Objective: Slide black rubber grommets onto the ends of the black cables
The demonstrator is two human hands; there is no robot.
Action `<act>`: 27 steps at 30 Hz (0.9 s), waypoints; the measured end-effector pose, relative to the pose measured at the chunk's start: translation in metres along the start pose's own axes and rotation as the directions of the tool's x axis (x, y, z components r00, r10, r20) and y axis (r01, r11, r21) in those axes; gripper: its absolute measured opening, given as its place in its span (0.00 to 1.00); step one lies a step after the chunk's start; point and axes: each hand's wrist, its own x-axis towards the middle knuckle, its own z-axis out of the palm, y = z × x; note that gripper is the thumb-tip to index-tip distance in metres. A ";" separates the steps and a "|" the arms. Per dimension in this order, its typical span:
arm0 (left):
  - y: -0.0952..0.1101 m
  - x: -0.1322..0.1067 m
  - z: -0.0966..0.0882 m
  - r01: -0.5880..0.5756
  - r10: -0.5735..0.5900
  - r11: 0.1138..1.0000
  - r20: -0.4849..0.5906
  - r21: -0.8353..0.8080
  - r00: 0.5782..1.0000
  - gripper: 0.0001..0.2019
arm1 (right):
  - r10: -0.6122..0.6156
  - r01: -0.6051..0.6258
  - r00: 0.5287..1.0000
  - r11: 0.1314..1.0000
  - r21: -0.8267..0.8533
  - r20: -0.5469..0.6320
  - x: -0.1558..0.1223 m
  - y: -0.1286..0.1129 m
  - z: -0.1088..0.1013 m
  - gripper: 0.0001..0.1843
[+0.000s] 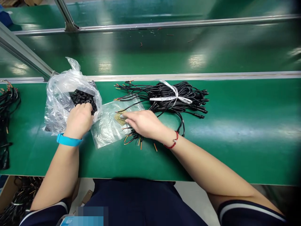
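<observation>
My left hand (80,118), with a blue wristband, reaches into the mouth of a clear plastic bag (55,103) full of small black parts (82,96). Its fingers curl down among the parts, and the fingertips are hidden. My right hand (144,123) is pinched closed over a flat clear bag (107,131), at a yellowish label (119,119). Something small and greyish shows at its fingertips, too little to name. Just beyond that hand lies a bundle of black cables (174,95) tied with a white strip. Loose cable ends with coloured wires (138,139) stick out beneath my right hand.
More black cables (7,125) lie at the table's left edge. A metal rail (188,76) runs along the back of the green table (235,150), with an upright post (28,50) at left. Below the table, a box holds cables (23,197).
</observation>
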 end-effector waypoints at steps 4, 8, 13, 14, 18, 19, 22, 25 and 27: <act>-0.001 0.000 0.003 -0.047 0.046 0.999 -0.059 -0.019 0.997 0.06 | -0.041 0.042 0.999 0.994 0.103 -0.014 -0.007 -0.003 0.001 0.14; -0.002 0.003 -0.007 -0.022 0.004 0.985 -0.102 -0.170 0.995 0.07 | 0.023 -0.012 0.997 0.989 0.144 -0.070 -0.019 0.006 0.006 0.16; 0.020 0.001 -0.023 0.027 -0.143 0.808 -0.152 -0.588 0.978 0.05 | 0.065 -0.071 0.995 0.995 -0.075 -0.073 -0.024 0.013 0.020 0.15; 0.027 0.000 -0.024 0.000 -0.131 0.749 -0.147 -0.663 0.980 0.06 | 0.051 -0.058 0.997 0.990 -0.126 -0.063 -0.023 0.012 0.023 0.14; 0.054 -0.004 -0.022 -0.116 0.009 0.639 -0.143 -0.761 0.990 0.06 | 0.009 -0.017 0.999 0.978 -0.206 -0.038 -0.020 0.010 0.026 0.13; 0.059 -0.005 -0.021 -0.131 0.038 0.647 -0.140 -0.751 0.989 0.05 | 0.003 -0.011 0.999 0.979 -0.202 -0.040 -0.020 0.010 0.026 0.13; 0.066 -0.006 -0.018 -0.152 0.085 0.657 -0.128 -0.738 0.988 0.05 | -0.009 -0.001 0.999 0.981 -0.192 -0.050 -0.021 0.013 0.026 0.13; 0.068 -0.006 -0.016 -0.149 0.091 0.639 -0.118 -0.754 0.989 0.06 | 0.015 -0.029 0.997 0.983 -0.183 -0.075 -0.021 0.016 0.028 0.12; 0.067 -0.005 -0.015 -0.141 0.085 0.629 -0.113 -0.764 0.990 0.06 | 0.029 -0.041 0.997 0.979 -0.200 -0.065 -0.020 0.016 0.028 0.11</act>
